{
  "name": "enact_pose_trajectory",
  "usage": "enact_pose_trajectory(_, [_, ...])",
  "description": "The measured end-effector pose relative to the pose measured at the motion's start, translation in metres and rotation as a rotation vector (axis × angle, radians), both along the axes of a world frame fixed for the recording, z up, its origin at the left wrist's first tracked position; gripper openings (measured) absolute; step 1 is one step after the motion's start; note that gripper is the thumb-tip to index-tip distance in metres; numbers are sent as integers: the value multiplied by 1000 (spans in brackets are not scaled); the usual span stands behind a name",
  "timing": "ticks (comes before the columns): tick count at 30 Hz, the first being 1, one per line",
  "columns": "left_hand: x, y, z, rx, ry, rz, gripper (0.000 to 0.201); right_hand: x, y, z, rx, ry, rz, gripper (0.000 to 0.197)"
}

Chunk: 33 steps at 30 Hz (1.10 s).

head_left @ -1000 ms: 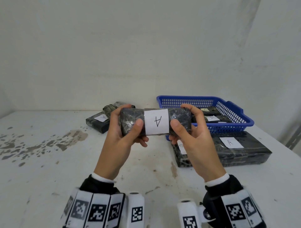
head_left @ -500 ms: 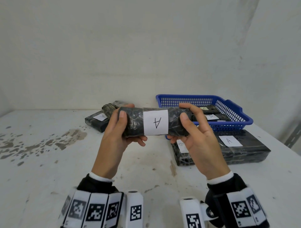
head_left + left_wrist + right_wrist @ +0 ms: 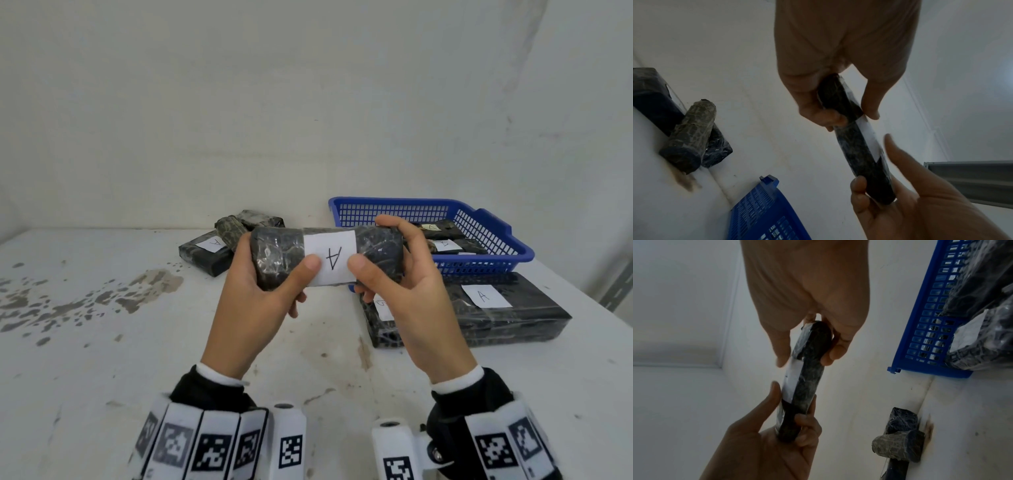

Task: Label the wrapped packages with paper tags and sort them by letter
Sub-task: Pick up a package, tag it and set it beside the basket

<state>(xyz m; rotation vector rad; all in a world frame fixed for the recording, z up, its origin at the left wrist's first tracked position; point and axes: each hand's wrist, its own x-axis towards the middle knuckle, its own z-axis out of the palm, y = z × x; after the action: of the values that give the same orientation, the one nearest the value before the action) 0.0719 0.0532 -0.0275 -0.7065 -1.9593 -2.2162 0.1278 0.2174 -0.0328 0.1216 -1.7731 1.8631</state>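
Note:
Both hands hold one black wrapped roll (image 3: pixel 277 255) level above the table, a white paper tag (image 3: pixel 330 257) marked "A" round its middle. My left hand (image 3: pixel 303 284) grips the left end, thumb on the tag's left edge. My right hand (image 3: pixel 371 274) grips the right end, thumb on the tag's right edge and index finger over the top. In the left wrist view the left hand (image 3: pixel 838 105) curls round the roll (image 3: pixel 857 151). The right wrist view shows the right hand (image 3: pixel 807 344) round the roll (image 3: pixel 809 373).
A blue basket (image 3: pixel 486 219) at the back right holds tagged black packages (image 3: pixel 445 245). In front of it lies a large flat package (image 3: pixel 513 318) tagged "A". At the back left lie a flat tagged package (image 3: pixel 205 255) and a wrapped roll (image 3: pixel 233 228). The white table (image 3: pixel 102 342) is stained.
Both thumbs have slid inward along the roll onto the edges of the tag. The roll stays held at about the same height.

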Motion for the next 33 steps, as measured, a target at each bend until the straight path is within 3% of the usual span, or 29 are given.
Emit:
enact_pose_trajectory(5, [0, 0, 0, -38, 13, 51, 49, 0, -4, -2, 11, 7, -25, 62])
enact_pose_trajectory(12, [3, 2, 0, -26, 9, 46, 53, -3, -5, -6, 7, 21, -51, 55])
enact_pose_trajectory(22, [0, 1, 0, 73, -50, -12, 33, -1, -4, 0, -44, 61, -29, 36])
enact_pose_trajectory(25, [-1, -1, 1, 112, -72, -45, 26, -1, -3, -1, -51, 36, -20, 39])
enact_pose_trajectory(33, [-1, -2, 4, 166, -74, -44, 39, -3, -2, 1, -101, -10, -20, 31])
